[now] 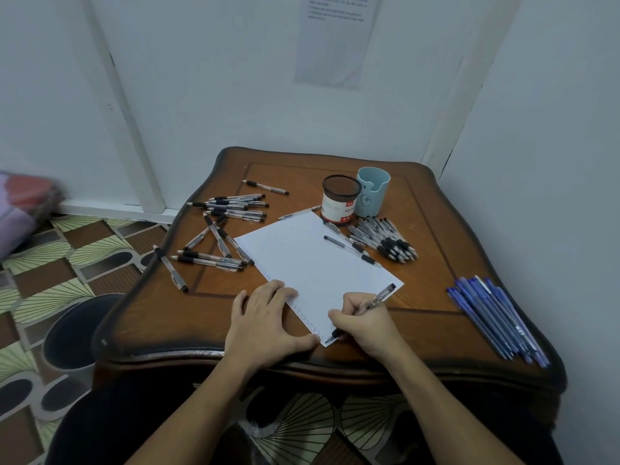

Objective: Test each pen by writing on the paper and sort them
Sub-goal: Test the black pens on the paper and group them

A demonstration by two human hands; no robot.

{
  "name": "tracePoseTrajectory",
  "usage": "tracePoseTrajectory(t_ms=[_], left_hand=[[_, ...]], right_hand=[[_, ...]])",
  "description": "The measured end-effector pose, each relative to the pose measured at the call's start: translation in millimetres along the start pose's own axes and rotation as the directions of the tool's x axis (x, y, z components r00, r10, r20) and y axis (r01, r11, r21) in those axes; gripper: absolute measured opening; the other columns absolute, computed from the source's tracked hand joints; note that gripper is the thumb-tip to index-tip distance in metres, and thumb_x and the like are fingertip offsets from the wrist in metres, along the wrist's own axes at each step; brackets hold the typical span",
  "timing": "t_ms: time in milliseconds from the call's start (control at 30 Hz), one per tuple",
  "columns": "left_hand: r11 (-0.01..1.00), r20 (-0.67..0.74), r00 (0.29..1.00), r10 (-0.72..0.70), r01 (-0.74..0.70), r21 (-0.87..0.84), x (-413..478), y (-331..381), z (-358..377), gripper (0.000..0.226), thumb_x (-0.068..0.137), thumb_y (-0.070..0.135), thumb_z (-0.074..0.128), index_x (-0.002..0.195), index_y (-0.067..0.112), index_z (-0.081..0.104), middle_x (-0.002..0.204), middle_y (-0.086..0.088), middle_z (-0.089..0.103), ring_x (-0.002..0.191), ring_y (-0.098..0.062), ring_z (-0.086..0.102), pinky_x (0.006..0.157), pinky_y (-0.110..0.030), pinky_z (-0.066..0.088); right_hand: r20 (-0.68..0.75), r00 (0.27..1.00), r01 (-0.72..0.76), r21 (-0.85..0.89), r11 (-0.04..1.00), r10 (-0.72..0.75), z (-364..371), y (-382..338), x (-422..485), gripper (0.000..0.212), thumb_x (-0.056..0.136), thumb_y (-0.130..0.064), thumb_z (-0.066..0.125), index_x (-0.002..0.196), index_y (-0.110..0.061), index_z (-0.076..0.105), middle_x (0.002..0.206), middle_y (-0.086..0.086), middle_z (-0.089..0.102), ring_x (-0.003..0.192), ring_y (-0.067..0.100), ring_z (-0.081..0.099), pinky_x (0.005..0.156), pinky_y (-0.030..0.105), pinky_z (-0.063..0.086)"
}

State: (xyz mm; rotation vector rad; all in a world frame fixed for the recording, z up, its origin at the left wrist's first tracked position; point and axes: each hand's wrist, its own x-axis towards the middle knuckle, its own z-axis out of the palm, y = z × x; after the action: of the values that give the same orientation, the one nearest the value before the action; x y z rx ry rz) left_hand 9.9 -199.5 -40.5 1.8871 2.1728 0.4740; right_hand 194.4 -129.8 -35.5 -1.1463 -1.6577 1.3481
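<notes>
A white sheet of paper (312, 263) lies tilted in the middle of the wooden table (436, 263). My right hand (365, 322) grips a clear black-tipped pen (379, 300), its tip on the paper's near corner. My left hand (265, 322) rests flat on the table with fingers on the paper's left edge. Several black pens (228, 209) lie scattered at the left. Another heap of black pens (385, 239) sits right of the paper, with two of them on the sheet. Several blue pens (496, 317) lie at the table's right edge.
A dark mesh cup with a red and white label (340, 201) and a light blue cup (372, 191) stand at the back of the table. A dark bin (77, 330) stands on the patterned floor at the left. White walls close in behind and to the right.
</notes>
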Motion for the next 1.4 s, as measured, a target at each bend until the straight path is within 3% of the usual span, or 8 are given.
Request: tracePoseTrajectory(t_ms=[100,333,500,733,833,967,1233,1400], left_hand=[[1.0,-0.005,1.0,0.002,-0.002,0.003,-0.2,0.8,-0.3,0.088,0.056,0.089,0.033,0.132,0.044,0.034,0.15,0.018,0.022,0.141,-0.002,0.013,0.118,-0.04,0.0],[1.0,-0.006,1.0,0.002,-0.002,-0.001,-0.2,0.3,0.3,0.089,0.055,0.09,0.032,0.131,0.044,0.034,0.15,0.017,0.023,0.141,-0.003,0.014,0.118,-0.041,0.0],[1.0,0.001,1.0,-0.003,0.003,-0.005,0.2,0.0,0.6,0.089,0.055,0.09,0.032,0.132,0.045,0.034,0.151,0.016,0.022,0.141,-0.003,0.012,0.118,-0.042,0.0],[1.0,0.0,1.0,-0.003,0.003,-0.003,1.4,-0.2,1.4,0.089,0.055,0.09,0.033,0.131,0.044,0.034,0.15,0.016,0.023,0.141,-0.003,0.013,0.118,-0.042,0.002],[1.0,-0.002,1.0,0.0,0.0,0.002,1.4,-0.3,0.9,0.09,0.055,0.09,0.032,0.132,0.044,0.034,0.15,0.016,0.023,0.141,-0.003,0.013,0.118,-0.042,0.002],[1.0,0.01,1.0,0.0,0.0,0.0,1.6,-0.2,0.0,0.091,0.054,0.091,0.032,0.133,0.044,0.034,0.151,0.016,0.022,0.141,-0.004,0.013,0.118,-0.041,0.001],[1.0,0.009,1.0,-0.004,0.004,0.003,1.9,-0.3,0.7,0.089,0.056,0.091,0.034,0.132,0.045,0.033,0.151,0.017,0.022,0.142,-0.004,0.012,0.118,-0.041,0.001],[1.0,0.005,1.0,0.0,0.0,0.007,1.2,-0.1,0.2,0.088,0.056,0.09,0.034,0.132,0.044,0.033,0.15,0.017,0.022,0.141,-0.003,0.012,0.118,-0.04,0.0]], right_hand=[[0.013,1.0,0.026,-0.052,0.998,-0.025,1.4,1.1,-0.7,0.036,0.066,-0.014,0.066,0.046,-0.019,0.037,0.051,0.005,0.034,0.049,0.015,0.037,0.05,0.023,0.031],[0.028,0.999,0.049,-0.088,0.995,-0.047,1.3,-0.1,-2.3,0.037,0.066,-0.013,0.064,0.047,-0.02,0.034,0.052,0.002,0.031,0.05,0.012,0.033,0.052,0.025,0.03],[0.038,0.998,0.06,-0.097,0.993,-0.056,0.4,2.5,-0.7,0.045,0.071,-0.003,0.065,0.046,-0.022,0.033,0.048,-0.005,0.033,0.046,0.01,0.041,0.049,0.02,0.036],[0.024,0.999,0.033,-0.04,0.999,-0.032,-1.0,3.7,1.9,0.033,0.072,-0.005,0.064,0.052,-0.01,0.038,0.052,0.012,0.037,0.05,0.024,0.06,0.046,0.021,0.039],[0.013,1.0,0.01,0.009,1.0,-0.01,-3.1,4.7,3.4,0.032,0.076,0.002,0.063,0.055,0.0,0.038,0.055,0.012,0.036,0.048,0.021,0.06,0.045,0.021,0.04],[0.002,1.0,0.009,0.042,0.999,-0.009,-3.6,2.1,4.3,0.028,0.072,-0.007,0.063,0.055,-0.007,0.041,0.056,0.017,0.042,0.05,0.023,0.061,0.046,0.023,0.041],[0.01,0.999,0.053,-0.089,0.995,-0.052,3.4,6.9,1.0,0.032,0.069,-0.012,0.063,0.049,-0.014,0.038,0.052,0.013,0.038,0.054,0.024,0.052,0.053,0.026,0.04],[-0.018,0.998,0.056,-0.026,0.998,-0.056,-1.6,5.6,1.6,0.036,0.075,0.001,0.062,0.055,0.0,0.033,0.055,0.009,0.029,0.044,0.013,0.05,0.049,0.023,0.037]])
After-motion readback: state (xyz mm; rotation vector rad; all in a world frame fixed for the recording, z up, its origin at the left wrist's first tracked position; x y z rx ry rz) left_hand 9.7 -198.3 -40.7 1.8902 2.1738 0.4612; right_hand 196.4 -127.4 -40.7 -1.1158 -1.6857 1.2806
